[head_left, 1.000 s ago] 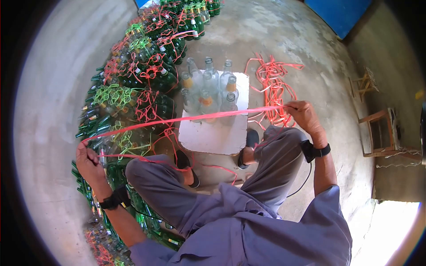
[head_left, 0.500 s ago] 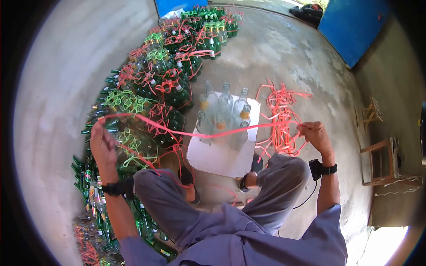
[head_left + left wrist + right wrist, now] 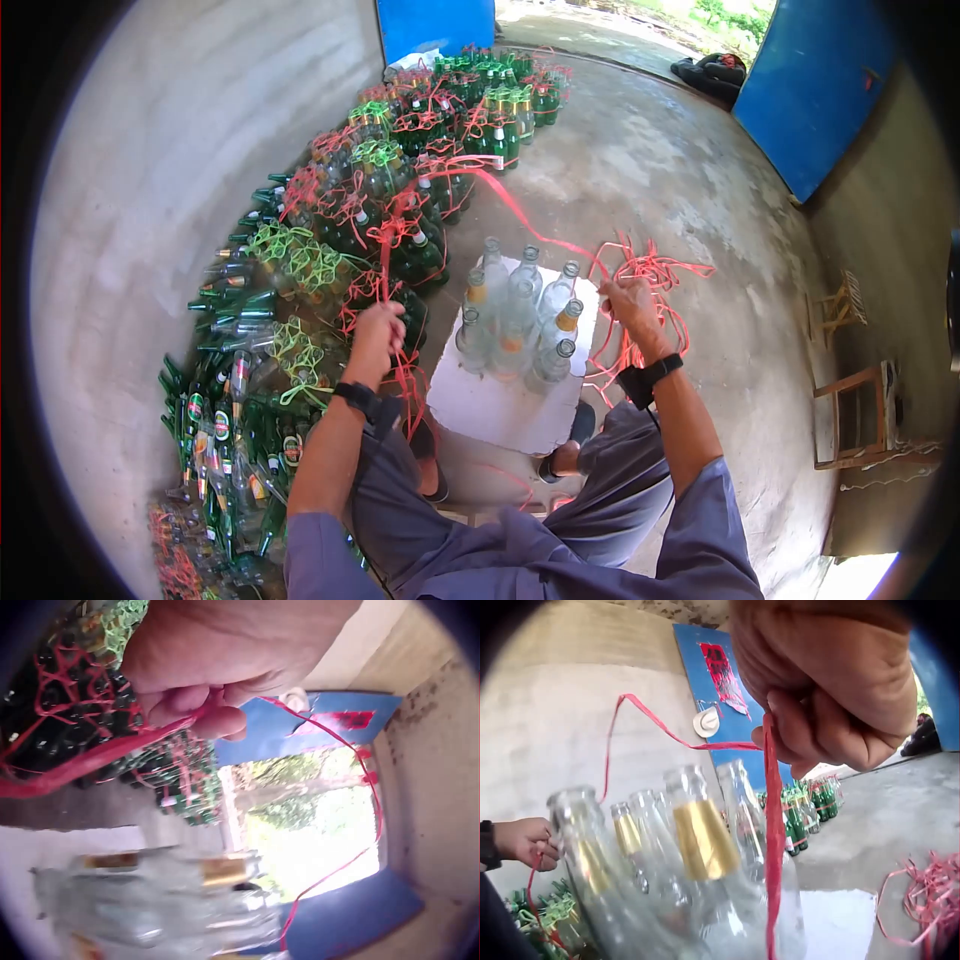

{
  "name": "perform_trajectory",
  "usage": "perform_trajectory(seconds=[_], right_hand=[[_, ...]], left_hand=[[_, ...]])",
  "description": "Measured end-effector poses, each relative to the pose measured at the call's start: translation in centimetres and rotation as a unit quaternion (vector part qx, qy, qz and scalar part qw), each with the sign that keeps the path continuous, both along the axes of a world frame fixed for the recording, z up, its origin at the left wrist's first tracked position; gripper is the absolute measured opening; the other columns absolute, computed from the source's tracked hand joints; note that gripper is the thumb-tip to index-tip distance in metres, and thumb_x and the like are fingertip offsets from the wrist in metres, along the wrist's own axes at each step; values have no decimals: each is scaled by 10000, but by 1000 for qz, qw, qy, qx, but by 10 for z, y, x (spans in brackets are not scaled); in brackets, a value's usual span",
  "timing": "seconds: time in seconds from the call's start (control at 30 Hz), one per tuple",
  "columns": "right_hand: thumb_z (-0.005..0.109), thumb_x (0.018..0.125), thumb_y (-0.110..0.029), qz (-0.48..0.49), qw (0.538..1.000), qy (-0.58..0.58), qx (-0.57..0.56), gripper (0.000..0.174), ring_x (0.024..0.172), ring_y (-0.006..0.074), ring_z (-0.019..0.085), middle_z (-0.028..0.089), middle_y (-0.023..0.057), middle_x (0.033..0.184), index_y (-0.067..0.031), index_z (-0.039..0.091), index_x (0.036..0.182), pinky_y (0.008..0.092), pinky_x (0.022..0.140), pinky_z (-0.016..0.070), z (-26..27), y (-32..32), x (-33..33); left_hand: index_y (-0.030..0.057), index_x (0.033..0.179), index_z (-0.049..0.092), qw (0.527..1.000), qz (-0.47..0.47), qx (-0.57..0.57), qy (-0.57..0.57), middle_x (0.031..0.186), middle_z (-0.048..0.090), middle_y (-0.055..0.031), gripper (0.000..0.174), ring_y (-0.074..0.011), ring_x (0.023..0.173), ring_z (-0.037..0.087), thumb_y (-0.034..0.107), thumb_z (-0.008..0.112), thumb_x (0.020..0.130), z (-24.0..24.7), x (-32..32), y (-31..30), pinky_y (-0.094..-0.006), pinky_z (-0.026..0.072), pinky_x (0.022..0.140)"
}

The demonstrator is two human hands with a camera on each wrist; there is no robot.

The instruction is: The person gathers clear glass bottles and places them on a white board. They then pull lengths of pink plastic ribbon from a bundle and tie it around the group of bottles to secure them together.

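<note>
Both hands hold one red plastic ribbon [image 3: 515,208], which arches up and forward between them. My left hand [image 3: 376,335] pinches it left of the white board, and a tail hangs from that hand in the left wrist view. Fingers of my right hand [image 3: 632,303] pinch the other stretch beside the bottles, with more ribbon [image 3: 774,847] hanging below in the right wrist view. Between the hands, several clear glass bottles [image 3: 515,318] stand upright in a cluster on the white board [image 3: 500,415]. Some have gold foil [image 3: 705,840] on their necks.
A loose heap of red ribbon [image 3: 655,265] lies on the floor right of the board. Along the left wall stand ribbon-tied bundles of green bottles [image 3: 420,262], with loose bottles [image 3: 225,430] lying nearer. A wooden frame [image 3: 858,400] is at right; a blue door [image 3: 810,110] stands ahead.
The ribbon went from taut between widely spread hands to slack and arched forward. My left hand moved right and inward, and the right hand moved left toward the bottles. The head view tilted up.
</note>
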State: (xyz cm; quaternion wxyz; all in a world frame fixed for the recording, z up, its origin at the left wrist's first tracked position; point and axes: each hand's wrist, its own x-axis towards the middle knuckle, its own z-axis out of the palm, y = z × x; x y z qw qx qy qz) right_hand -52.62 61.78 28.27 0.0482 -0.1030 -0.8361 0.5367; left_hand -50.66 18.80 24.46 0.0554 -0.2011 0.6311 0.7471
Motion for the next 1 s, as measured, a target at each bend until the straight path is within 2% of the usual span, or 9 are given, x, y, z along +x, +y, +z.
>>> perform_trajectory(seconds=[0.07, 0.23, 0.4, 0.53, 0.6, 0.63, 0.87, 0.9, 1.0], right_hand=[[616, 856, -250, 65, 996, -59, -28, 323, 525, 104, 539, 630, 69, 609, 52, 704, 783, 286, 474, 411, -14, -3, 10], [611, 862, -238, 55, 991, -113, -51, 304, 514, 97, 520, 600, 49, 604, 48, 703, 809, 264, 446, 383, -40, 3, 24], [612, 855, -219, 37, 984, -148, -92, 275, 467, 84, 474, 560, 23, 577, 35, 691, 782, 246, 412, 340, -56, 1, 36], [620, 845, -198, 64, 981, -170, -67, 258, 459, 98, 478, 568, 31, 573, 24, 687, 731, 250, 415, 342, -77, 0, 49], [623, 850, -198, 132, 973, -188, 17, 277, 465, 109, 508, 598, 51, 578, 28, 675, 698, 269, 423, 377, -76, -4, 60], [625, 852, -214, 164, 965, -188, 86, 300, 478, 123, 547, 634, 74, 597, 29, 672, 683, 292, 440, 417, -108, 2, 57], [615, 859, -243, 202, 942, -241, 121, 319, 531, 140, 627, 690, 102, 664, 29, 688, 710, 309, 471, 465, -119, -33, 110], [622, 856, -236, 237, 940, -222, 103, 292, 517, 123, 615, 703, 96, 688, 22, 698, 743, 294, 463, 458, -153, -27, 111], [625, 857, -220, 275, 931, -234, 57, 275, 520, 110, 616, 705, 87, 690, 34, 701, 785, 274, 462, 455, -126, -50, 131]], left_hand=[[17, 924, 606, 996, -73, -42, -15, 556, 555, -65, 184, -119, 348, 437, 173, 508, 931, -28, 24, 7, -247, 304, 320], [-5, 987, 632, 969, -196, -139, -60, 558, 561, -56, 272, -107, 356, 449, 210, 471, 939, -48, 54, 29, -251, 312, 322], [-3, 949, 642, 963, -218, -138, -81, 556, 564, -79, 268, -119, 346, 435, 212, 483, 936, -50, 78, 44, -271, 329, 349], [-5, 963, 651, 946, -279, -129, -99, 576, 586, -91, 269, -136, 360, 465, 207, 492, 913, -71, 98, 48, -288, 341, 347], [-3, 965, 655, 942, -295, -122, -107, 583, 595, -97, 267, -142, 365, 474, 205, 501, 903, -75, 110, 52, -294, 343, 346], [0, 944, 663, 934, -313, -129, -112, 589, 601, -98, 260, -149, 370, 485, 202, 507, 894, -79, 116, 52, -297, 351, 350], [-3, 880, 652, 880, -428, -181, -98, 651, 626, -71, 237, -154, 428, 564, 185, 511, 905, -112, 139, 66, -286, 409, 397], [-3, 880, 652, 881, -426, -178, -100, 651, 626, -71, 237, -154, 428, 564, 185, 511, 905, -113, 142, 68, -286, 409, 397], [-12, 871, 645, 873, -458, -147, -80, 669, 633, -77, 250, -170, 462, 597, 195, 508, 907, -103, 145, 76, -302, 440, 432]])
